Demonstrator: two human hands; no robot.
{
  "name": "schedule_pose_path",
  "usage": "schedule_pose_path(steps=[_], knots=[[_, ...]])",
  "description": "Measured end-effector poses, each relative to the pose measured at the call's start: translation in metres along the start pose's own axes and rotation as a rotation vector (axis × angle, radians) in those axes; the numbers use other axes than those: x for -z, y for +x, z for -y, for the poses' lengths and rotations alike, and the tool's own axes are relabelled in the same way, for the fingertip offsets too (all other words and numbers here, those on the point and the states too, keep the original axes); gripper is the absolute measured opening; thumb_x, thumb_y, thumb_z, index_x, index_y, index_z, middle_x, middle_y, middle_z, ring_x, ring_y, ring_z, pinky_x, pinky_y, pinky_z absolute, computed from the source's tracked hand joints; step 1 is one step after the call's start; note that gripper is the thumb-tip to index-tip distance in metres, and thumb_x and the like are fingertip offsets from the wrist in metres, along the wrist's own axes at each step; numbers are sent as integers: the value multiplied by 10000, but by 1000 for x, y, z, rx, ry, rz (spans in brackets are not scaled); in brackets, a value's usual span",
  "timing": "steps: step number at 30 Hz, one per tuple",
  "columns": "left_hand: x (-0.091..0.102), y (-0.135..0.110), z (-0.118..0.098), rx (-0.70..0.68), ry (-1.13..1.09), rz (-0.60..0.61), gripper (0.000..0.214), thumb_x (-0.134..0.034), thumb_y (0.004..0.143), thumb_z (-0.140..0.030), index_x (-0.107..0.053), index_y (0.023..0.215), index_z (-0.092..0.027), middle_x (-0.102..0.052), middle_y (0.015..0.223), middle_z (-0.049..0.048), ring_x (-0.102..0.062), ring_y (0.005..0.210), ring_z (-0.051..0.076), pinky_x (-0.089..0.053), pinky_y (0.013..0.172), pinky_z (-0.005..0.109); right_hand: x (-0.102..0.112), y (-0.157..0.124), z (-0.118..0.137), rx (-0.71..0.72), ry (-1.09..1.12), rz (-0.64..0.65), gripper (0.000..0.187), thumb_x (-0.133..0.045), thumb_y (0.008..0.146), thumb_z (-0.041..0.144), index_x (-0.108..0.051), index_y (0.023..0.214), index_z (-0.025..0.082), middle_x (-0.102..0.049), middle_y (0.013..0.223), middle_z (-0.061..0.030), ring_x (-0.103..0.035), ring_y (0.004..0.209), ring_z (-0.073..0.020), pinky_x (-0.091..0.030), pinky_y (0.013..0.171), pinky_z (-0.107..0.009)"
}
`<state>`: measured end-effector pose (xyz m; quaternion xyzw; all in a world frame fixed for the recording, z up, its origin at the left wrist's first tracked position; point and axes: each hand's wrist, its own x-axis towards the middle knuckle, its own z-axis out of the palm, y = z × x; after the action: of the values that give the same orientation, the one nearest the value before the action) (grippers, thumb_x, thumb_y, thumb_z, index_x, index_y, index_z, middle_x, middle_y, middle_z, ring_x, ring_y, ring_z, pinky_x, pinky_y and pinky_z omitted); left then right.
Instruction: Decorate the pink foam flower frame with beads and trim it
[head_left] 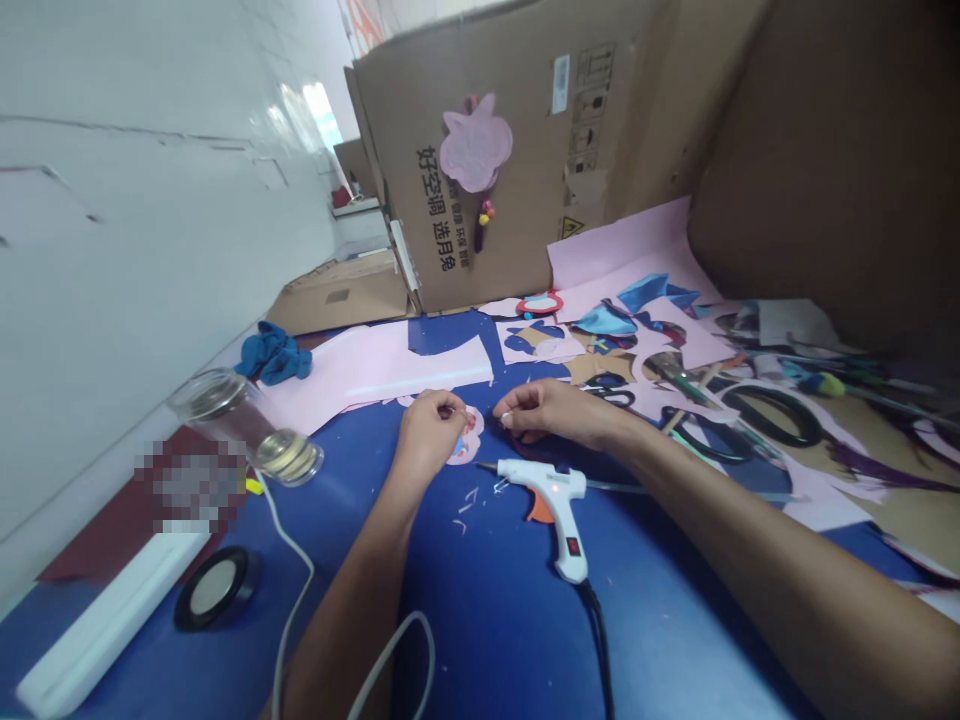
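Note:
My left hand (pixel 429 432) is closed in a pinch on a small pink craft piece (pixel 466 443) lying on the blue table (pixel 510 620). My right hand (pixel 551 410) is just right of it, fingers curled, pinching something small and pale at its fingertips that I cannot make out. A white hot glue gun (pixel 551 500) lies on the table just in front of both hands, nozzle pointing left, its black cord running toward me.
A glass jar (pixel 244 425) lies tilted at the left, near a black tape roll (pixel 214 590) and a white bar (pixel 112 620). Pink sheets (pixel 375 365), blue scraps, scissors (pixel 765 420) and tools crowd the right. A cardboard box (pixel 517 160) with a pink ornament stands behind.

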<state>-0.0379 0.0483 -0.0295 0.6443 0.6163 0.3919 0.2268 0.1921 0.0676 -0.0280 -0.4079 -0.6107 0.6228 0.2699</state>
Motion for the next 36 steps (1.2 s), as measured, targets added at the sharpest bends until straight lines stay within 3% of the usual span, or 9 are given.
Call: schedule_pose_path(steps=[7, 10, 20, 29, 33, 36], knots=[[33, 13, 19, 182, -487, -427, 202, -651, 709, -151, -760, 875, -187, -715, 777, 6, -631, 708, 151, -466, 681, 262, 7, -3, -6, -55, -5, -64, 338, -951, 733, 399, -829, 998, 228, -753, 917, -48, -652, 790, -163, -568, 748, -298], [39, 14, 23, 240, -622, -509, 222, -654, 658, -136, -748, 854, -183, -717, 805, 5, -624, 717, 133, -457, 680, 243, 10, -4, -9, -83, 6, -78, 376, -960, 727, 426, -827, 1014, 223, -739, 901, -48, -656, 813, -167, -561, 755, -292], [31, 10, 21, 339, -593, -404, 183, -642, 659, -132, -754, 794, -184, -680, 700, -4, -596, 657, 140, -460, 644, 251, 19, -5, -13, -113, 57, -103, 501, -1004, 669, 498, -797, 1032, 222, -709, 899, -28, -644, 826, -164, -548, 751, -289], [35, 14, 35, 328, -573, -430, 193, -637, 685, -137, -758, 823, -196, -727, 776, 17, -668, 740, 165, -507, 711, 267, 23, -6, -16, -121, 11, -106, 521, -990, 670, 564, -792, 1002, 215, -713, 918, -35, -639, 820, -173, -557, 797, -322], [35, 14, 42, 305, -444, -406, 169, -660, 714, -129, -759, 831, -201, -724, 760, 20, -677, 733, 177, -522, 724, 281, 23, -7, -13, -119, -16, -110, 526, -983, 668, 586, -793, 989, 216, -724, 920, -42, -640, 799, -176, -559, 789, -332], [35, 10, 41, 260, -229, -289, 156, -678, 732, -92, -753, 792, -214, -730, 750, 27, -672, 728, 194, -518, 745, 306, 25, -9, -9, -133, -43, -122, 551, -983, 651, 609, -791, 989, 219, -739, 929, -52, -647, 792, -184, -555, 759, -327]])
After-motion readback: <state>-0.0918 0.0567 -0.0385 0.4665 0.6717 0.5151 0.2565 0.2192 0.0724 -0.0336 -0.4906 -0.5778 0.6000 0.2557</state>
